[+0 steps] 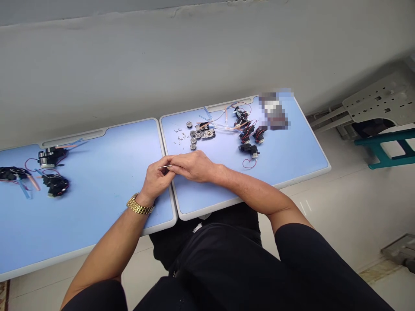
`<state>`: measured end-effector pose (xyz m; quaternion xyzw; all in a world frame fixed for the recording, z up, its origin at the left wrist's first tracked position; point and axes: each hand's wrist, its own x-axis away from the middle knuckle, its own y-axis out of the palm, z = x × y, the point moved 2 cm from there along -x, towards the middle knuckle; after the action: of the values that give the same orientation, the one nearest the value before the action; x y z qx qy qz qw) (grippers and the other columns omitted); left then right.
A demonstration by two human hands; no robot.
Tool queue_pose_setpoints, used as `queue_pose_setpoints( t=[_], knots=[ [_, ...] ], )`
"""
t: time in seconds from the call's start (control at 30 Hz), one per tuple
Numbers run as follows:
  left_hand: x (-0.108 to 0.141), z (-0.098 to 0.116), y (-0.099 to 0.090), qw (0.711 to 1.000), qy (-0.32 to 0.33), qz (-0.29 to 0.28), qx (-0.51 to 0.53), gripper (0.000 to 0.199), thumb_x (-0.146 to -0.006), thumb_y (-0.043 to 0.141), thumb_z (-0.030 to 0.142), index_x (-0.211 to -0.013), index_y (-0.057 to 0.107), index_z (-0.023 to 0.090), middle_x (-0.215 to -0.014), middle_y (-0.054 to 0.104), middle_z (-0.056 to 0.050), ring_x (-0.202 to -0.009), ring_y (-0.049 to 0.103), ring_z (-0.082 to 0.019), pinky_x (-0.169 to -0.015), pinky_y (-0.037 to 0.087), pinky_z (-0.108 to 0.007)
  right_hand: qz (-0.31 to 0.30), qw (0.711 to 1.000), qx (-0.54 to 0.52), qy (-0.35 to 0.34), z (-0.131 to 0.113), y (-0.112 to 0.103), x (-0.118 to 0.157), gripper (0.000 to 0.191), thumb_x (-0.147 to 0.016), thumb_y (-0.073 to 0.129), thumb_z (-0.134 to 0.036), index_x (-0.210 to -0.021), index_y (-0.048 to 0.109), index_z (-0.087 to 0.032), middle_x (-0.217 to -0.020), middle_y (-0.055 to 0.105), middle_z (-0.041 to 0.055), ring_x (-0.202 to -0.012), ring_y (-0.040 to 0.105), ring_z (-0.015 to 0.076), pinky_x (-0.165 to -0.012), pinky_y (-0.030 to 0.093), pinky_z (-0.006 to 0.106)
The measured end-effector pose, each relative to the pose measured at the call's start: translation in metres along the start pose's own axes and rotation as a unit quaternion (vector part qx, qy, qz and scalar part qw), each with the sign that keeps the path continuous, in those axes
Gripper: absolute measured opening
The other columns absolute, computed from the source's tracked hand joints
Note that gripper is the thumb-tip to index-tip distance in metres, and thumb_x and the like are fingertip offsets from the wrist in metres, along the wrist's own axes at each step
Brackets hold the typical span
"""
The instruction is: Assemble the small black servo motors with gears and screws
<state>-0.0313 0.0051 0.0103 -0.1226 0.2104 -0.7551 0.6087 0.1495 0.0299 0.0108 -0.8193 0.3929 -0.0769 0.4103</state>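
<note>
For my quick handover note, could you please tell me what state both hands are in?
Left hand: fingers curled inward; whether closed on anything cannot be told.
Right hand: closed, apparently pinching a thin light-coloured rod.

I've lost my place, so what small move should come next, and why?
Perhaps bring the left hand and right hand, with the thin rod showing between them, forward to the tiny dark pieces, since these lie loose and scattered just beyond the hands.

Soft, fairly even light — 2 white glare streaks [302, 208] on the floor [340, 207]; a pixelated patch [274, 110] hides detail.
</note>
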Motion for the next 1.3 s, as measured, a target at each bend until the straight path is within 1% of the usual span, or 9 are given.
queue_pose_setpoints(
  t=[0.13,0.2,0.27,0.33,0.47,0.6,0.93,1.1,1.3],
  knots=[
    [0.0,-0.002,0.003,0.998,-0.008,-0.006,0.058,0.033,-0.092,0.078,0.039,-0.117,0.078,0.017,-0.086,0.08,-0.004,-0.073,0.072,-0.017,-0.071,0.062,-0.028,0.006,1.0,0.01,0.016,-0.006,-0.026,0.004,0.026,-0.114,0.057,-0.036,-0.125,0.076,-0.022,-0.111,0.084,0.0049,-0.095,0.072,0.0183,-0.076,0.041,0.031],
    [0.0,-0.003,0.005,0.995,-0.012,-0.018,0.1,0.037,-0.095,0.076,0.039,-0.124,0.076,0.016,-0.082,0.078,-0.004,-0.073,0.075,-0.017,-0.073,0.065,-0.031,0.064,0.997,0.033,0.039,-0.005,-0.051,0.017,0.028,-0.114,0.057,-0.038,-0.124,0.076,-0.02,-0.114,0.083,0.008,-0.097,0.073,0.0203,-0.083,0.047,0.033],
    [0.001,-0.004,0.007,0.993,-0.011,-0.025,0.117,0.036,-0.097,0.074,0.038,-0.126,0.076,0.016,-0.082,0.077,-0.004,-0.077,0.077,-0.018,-0.076,0.065,-0.032,0.147,0.985,0.06,0.063,0.0,-0.079,0.042,0.029,-0.114,0.057,-0.038,-0.123,0.077,-0.019,-0.119,0.083,0.01,-0.101,0.074,0.0213,-0.093,0.051,0.035],
    [0.002,-0.004,0.007,0.993,-0.01,-0.028,0.115,0.034,-0.097,0.073,0.036,-0.125,0.077,0.016,-0.084,0.078,-0.004,-0.078,0.077,-0.018,-0.077,0.065,-0.032,0.219,0.961,0.117,0.118,0.011,-0.104,0.078,0.029,-0.113,0.058,-0.039,-0.118,0.078,-0.019,-0.112,0.082,0.0108,-0.102,0.074,0.0239,-0.093,0.051,0.036],
    [0.001,0.0,0.008,0.993,-0.01,-0.033,0.112,0.032,-0.095,0.073,0.033,-0.122,0.078,0.016,-0.083,0.078,-0.003,-0.077,0.075,-0.016,-0.076,0.063,-0.031,0.255,0.898,0.233,0.274,0.04,-0.129,0.151,0.031,-0.106,0.062,-0.046,-0.107,0.08,-0.021,-0.104,0.08,0.0125,-0.096,0.072,0.0287,-0.085,0.05,0.04],
    [0.0,0.001,0.008,0.993,-0.004,-0.033,0.11,0.031,-0.095,0.072,0.033,-0.12,0.079,0.016,-0.082,0.078,-0.003,-0.076,0.075,-0.016,-0.075,0.062,-0.031,0.225,0.873,0.239,0.36,0.061,-0.127,0.186,0.033,-0.101,0.066,-0.05,-0.107,0.08,-0.021,-0.106,0.081,0.0127,-0.09,0.07,0.0278,-0.085,0.05,0.041],
    [0.001,0.001,0.006,0.994,-0.006,-0.041,0.105,0.032,-0.095,0.073,0.035,-0.119,0.08,0.016,-0.084,0.079,-0.003,-0.078,0.075,-0.017,-0.077,0.061,-0.031,0.165,0.862,0.189,0.442,0.072,-0.122,0.174,0.03,-0.09,0.073,-0.049,-0.105,0.08,-0.023,-0.106,0.082,0.0082,-0.091,0.069,0.0264,-0.078,0.046,0.038],
    [0.001,0.003,0.007,0.994,-0.008,-0.044,0.099,0.032,-0.095,0.072,0.036,-0.119,0.081,0.017,-0.084,0.079,-0.003,-0.078,0.075,-0.017,-0.078,0.061,-0.032,0.206,0.875,0.146,0.414,0.069,-0.116,0.18,0.029,-0.083,0.077,-0.044,-0.104,0.073,-0.024,-0.1,0.079,0.0047,-0.078,0.064,0.022,-0.081,0.05,0.038],
    [0.001,0.003,0.007,0.995,-0.009,-0.043,0.093,0.032,-0.095,0.073,0.037,-0.118,0.081,0.017,-0.084,0.08,-0.003,-0.078,0.075,-0.017,-0.08,0.061,-0.032,0.287,0.892,0.166,0.307,0.061,-0.1,0.189,0.028,-0.085,0.073,-0.034,-0.111,0.068,-0.024,-0.103,0.078,0.006,-0.067,0.057,0.0185,-0.077,0.054,0.038]
  ],
)
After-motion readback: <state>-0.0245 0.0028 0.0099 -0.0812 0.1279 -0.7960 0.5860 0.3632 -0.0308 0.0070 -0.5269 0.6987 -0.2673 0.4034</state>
